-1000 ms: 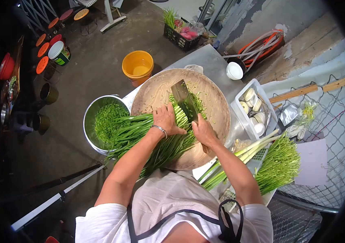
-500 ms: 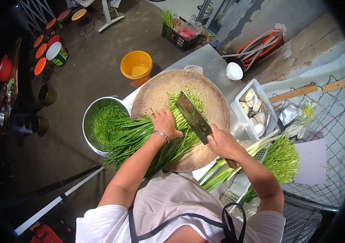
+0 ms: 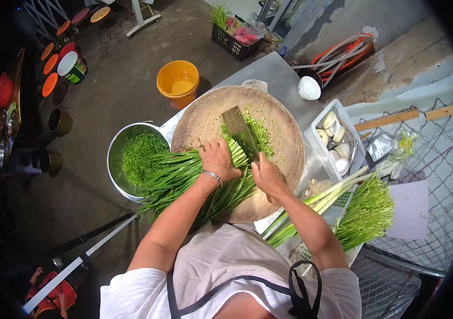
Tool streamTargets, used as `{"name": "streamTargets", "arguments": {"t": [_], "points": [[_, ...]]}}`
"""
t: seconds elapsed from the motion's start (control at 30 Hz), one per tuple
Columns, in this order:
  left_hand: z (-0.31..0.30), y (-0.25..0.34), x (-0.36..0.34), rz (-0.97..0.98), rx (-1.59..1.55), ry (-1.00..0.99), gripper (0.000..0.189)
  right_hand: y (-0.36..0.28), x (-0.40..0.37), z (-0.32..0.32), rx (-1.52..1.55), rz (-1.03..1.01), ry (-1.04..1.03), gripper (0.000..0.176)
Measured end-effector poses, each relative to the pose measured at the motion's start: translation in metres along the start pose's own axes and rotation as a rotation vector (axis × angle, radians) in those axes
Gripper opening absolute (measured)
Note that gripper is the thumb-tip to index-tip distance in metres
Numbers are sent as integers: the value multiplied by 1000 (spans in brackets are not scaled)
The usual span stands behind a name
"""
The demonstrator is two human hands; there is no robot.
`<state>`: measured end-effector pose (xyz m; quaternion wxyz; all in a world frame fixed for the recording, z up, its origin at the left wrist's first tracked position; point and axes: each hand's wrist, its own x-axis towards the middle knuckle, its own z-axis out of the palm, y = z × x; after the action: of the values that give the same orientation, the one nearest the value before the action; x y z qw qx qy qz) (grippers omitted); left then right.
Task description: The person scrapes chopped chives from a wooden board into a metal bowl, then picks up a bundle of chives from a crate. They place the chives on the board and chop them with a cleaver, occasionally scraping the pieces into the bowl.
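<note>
A thick bunch of garlic chives (image 3: 176,178) lies across the round wooden chopping board (image 3: 194,125), its leaves hanging over the left edge. My left hand (image 3: 218,159) presses down on the bunch near its cut ends, fingers curled over it. In my right hand (image 3: 269,176), closed on the handle, is a cleaver (image 3: 241,130). Its blade stands at the cut end of the bunch, just right of my left fingers. Chopped chives (image 3: 261,137) lie beyond the blade. Left of the board, a metal pot (image 3: 110,154) holds finely chopped greens (image 3: 142,154).
A yellow bucket (image 3: 177,85) stands behind the board. On the right are a white bin of lids (image 3: 338,143), a white bowl (image 3: 309,88), scallions (image 3: 327,198) and a bundle of green stalks (image 3: 367,212). A person's arm shows at lower left (image 3: 62,303).
The cleaver has shifted slightly left and turned more upright, closer to my left fingers. My right hand has moved left and up with it. My left hand stays on the bunch.
</note>
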<state>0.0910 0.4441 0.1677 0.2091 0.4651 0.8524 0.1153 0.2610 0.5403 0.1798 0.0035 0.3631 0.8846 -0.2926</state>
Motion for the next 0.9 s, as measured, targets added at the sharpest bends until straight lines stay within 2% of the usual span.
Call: {"name": "streamTargets", "arguments": {"t": [0.13,0.27,0.37,0.7,0.77,0.9], "points": [[-2,-3,0,-5,-42,9,95,-7,6,-28,72,44,-63,36],[3,-5,1,-10,-66,1,95,-57,-22,-103,-63,-70,-40,28],[8,-4,2,-22,-25,30,96,-64,-43,-118,-147,-100,-138,28],[3,1,7,-37,6,-12,91,-52,-13,-102,-136,-19,-338,28],[2,2,7,-18,-2,-10,91,-48,3,-79,-119,22,-350,28],[3,0,7,-1,5,0,90,-35,27,-19,-55,16,-237,27]]}}
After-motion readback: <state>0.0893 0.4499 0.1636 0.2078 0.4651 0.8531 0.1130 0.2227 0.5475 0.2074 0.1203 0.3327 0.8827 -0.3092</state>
